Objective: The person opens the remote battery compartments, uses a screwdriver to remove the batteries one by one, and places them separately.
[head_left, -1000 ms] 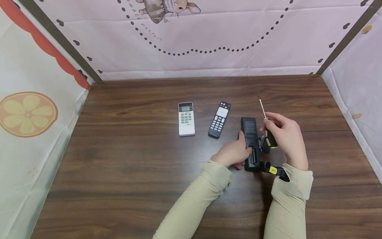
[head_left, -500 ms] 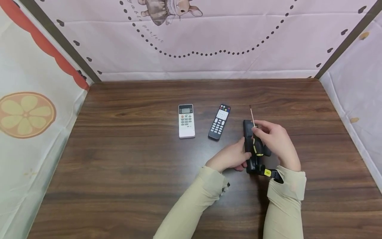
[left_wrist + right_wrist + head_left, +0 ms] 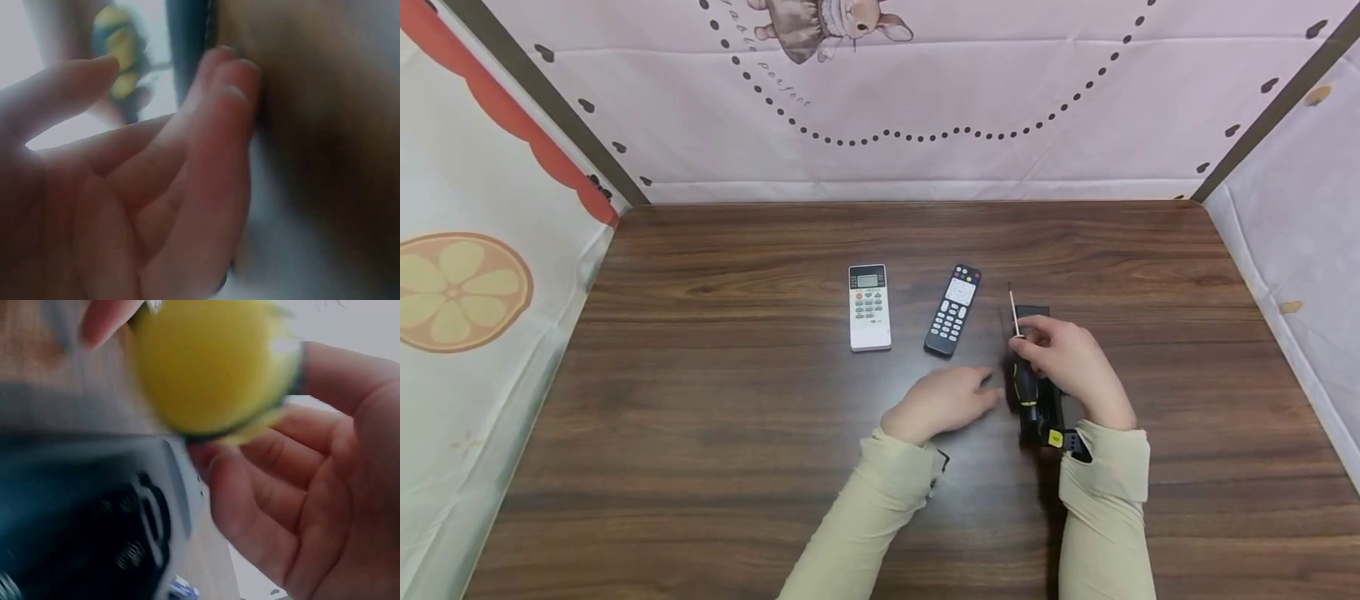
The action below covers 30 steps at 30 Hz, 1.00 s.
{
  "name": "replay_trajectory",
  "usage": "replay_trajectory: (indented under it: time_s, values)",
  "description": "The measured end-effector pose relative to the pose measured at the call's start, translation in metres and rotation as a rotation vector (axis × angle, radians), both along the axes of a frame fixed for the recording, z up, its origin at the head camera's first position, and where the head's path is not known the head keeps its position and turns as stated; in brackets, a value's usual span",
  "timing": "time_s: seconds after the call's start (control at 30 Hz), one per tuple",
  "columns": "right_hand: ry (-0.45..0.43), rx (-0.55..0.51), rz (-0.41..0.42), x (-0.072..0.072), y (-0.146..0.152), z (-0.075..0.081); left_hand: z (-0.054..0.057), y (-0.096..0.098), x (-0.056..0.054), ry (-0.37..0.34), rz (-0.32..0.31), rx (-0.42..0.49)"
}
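Observation:
My right hand [image 3: 1078,358] pinches a screwdriver [image 3: 1026,382] with a black and yellow handle, its thin shaft pointing away from me. Under it lies a black remote control [image 3: 1036,312], partly covered by the hand and the handle. The right wrist view shows the uncovered battery compartment [image 3: 94,550] of this remote, with metal springs, and the yellow handle end close to the camera. My left hand [image 3: 942,402] is just left of the remote, holding nothing, its fingers loosely bent and the thumb apart in the left wrist view.
A white remote control [image 3: 870,308] and a dark remote control [image 3: 953,311] with white buttons lie face up farther left on the wooden table [image 3: 700,400]. A small blue-and-white item [image 3: 183,589] shows beside the black remote. Printed cloth walls [image 3: 925,92] enclose the table.
The left hand has let go of the black remote and drawn back left. The right hand has carried the screwdriver left, from beside the remote to over it.

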State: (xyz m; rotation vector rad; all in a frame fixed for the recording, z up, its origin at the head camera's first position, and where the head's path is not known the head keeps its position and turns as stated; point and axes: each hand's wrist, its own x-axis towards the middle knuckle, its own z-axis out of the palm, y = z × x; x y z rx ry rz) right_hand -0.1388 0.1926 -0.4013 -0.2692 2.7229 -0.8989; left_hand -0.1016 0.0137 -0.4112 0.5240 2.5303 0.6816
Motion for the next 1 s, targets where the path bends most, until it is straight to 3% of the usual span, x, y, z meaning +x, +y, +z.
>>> replay_trajectory:
  time_s: [0.23,0.7,1.0]
  values:
    - [0.045,0.138,0.034,-0.001,-0.02,-0.008,0.004,-0.027,-0.006,-0.009,0.112,0.07]
    - [0.031,0.224,-0.065,0.0,-0.035,-0.015,0.004,-0.04,-0.01,-0.008,0.104,0.136]
    - [0.059,0.189,-0.088,0.002,-0.039,-0.012,0.003,-0.041,-0.012,0.009,0.149,0.152]
